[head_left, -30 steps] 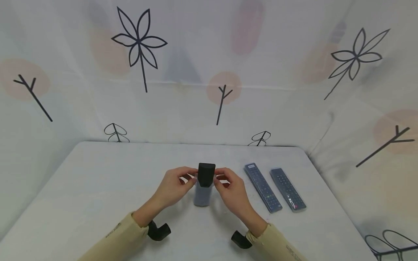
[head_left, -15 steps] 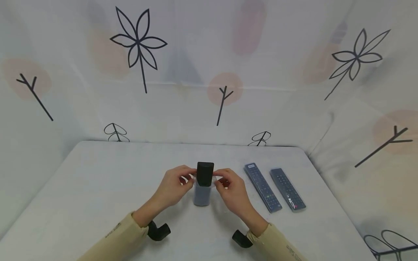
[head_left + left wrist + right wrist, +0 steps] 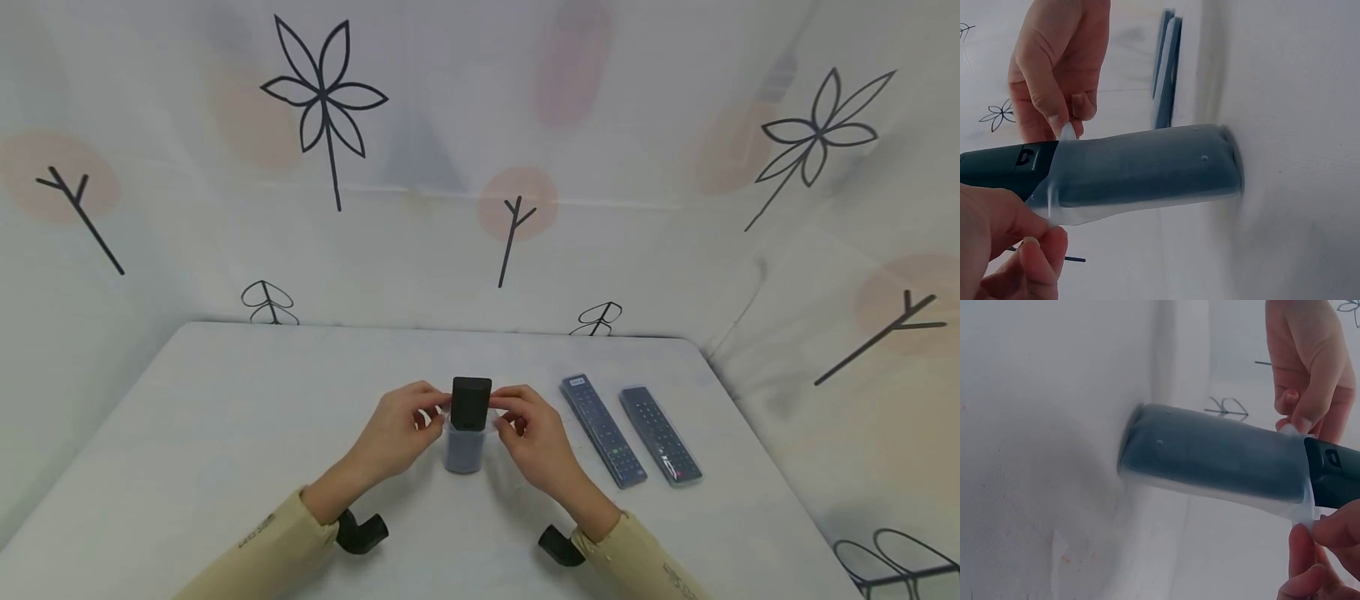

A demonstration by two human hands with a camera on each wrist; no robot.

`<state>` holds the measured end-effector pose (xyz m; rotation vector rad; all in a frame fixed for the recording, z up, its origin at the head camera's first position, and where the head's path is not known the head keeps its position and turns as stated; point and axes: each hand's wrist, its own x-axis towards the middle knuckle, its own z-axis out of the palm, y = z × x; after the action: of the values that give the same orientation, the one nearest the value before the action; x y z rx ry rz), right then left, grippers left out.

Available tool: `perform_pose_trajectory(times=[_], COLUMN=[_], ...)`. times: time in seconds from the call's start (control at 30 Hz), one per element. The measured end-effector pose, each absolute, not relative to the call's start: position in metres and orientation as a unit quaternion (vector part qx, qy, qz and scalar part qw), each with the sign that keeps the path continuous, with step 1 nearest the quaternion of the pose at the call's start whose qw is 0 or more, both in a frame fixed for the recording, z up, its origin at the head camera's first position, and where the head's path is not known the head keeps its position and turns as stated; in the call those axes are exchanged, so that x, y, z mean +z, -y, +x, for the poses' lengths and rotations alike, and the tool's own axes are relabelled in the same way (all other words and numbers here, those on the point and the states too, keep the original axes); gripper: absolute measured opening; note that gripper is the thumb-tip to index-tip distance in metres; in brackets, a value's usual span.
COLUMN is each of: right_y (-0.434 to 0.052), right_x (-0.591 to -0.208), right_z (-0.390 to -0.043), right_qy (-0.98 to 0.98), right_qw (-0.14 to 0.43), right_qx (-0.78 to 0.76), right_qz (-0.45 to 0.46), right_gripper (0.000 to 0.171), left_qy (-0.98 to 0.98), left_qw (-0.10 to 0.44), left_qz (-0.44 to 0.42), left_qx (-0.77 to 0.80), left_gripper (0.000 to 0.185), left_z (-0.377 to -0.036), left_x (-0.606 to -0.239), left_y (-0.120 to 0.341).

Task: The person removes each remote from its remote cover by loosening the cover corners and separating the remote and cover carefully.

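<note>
A black remote control [image 3: 471, 403] stands on end on the table, its lower part inside a translucent soft cover [image 3: 464, 452]. In the left wrist view the cover [image 3: 1147, 165] hugs most of the remote, and the remote's bare end [image 3: 997, 165] sticks out past the rim. My left hand [image 3: 401, 425] pinches the cover's rim on the left side between thumb and fingers. Opposite it, my right hand [image 3: 534, 429] pinches the rim on the right. The right wrist view shows the rim [image 3: 1307, 481] pulled outward at both pinched corners. The remote's button side is not seen.
Two covered remotes with buttons lie at the right of the white table [image 3: 225, 417]: one [image 3: 603, 431] nearer the hands, the other [image 3: 661, 435] farther right. A patterned cloth [image 3: 420, 250] rises behind the table. Black wrist mounts [image 3: 363, 533] hang below both sleeves.
The upright remote's top has shifted slightly left. The cover's rim shows more widely spread beside the remote. Both hands keep their pinch with only small shifts.
</note>
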<state>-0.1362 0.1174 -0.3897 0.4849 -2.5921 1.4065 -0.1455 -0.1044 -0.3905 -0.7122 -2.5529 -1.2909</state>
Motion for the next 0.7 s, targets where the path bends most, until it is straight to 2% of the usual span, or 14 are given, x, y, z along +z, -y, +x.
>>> perform_pose_trajectory(times=[0.4,0.7], right_y=[-0.117,-0.118], right_x=[-0.397,-0.401], right_z=[-0.134,-0.133], right_qy=[0.88,0.882], right_qw=[0.09,0.098], right_qx=[0.429,0.421], right_qz=[0.181,0.189], right_gripper=[0.031,0.035], left_qy=[0.874,0.872], left_qw=[0.096,0.116], left_qz=[-0.246,-0.264], left_qx=[-0.409,-0.395], left_gripper=[0.027,0.025], left_z=[-0.144,-0.144], left_x=[-0.395,-0.399], left_y=[0.104,0.103])
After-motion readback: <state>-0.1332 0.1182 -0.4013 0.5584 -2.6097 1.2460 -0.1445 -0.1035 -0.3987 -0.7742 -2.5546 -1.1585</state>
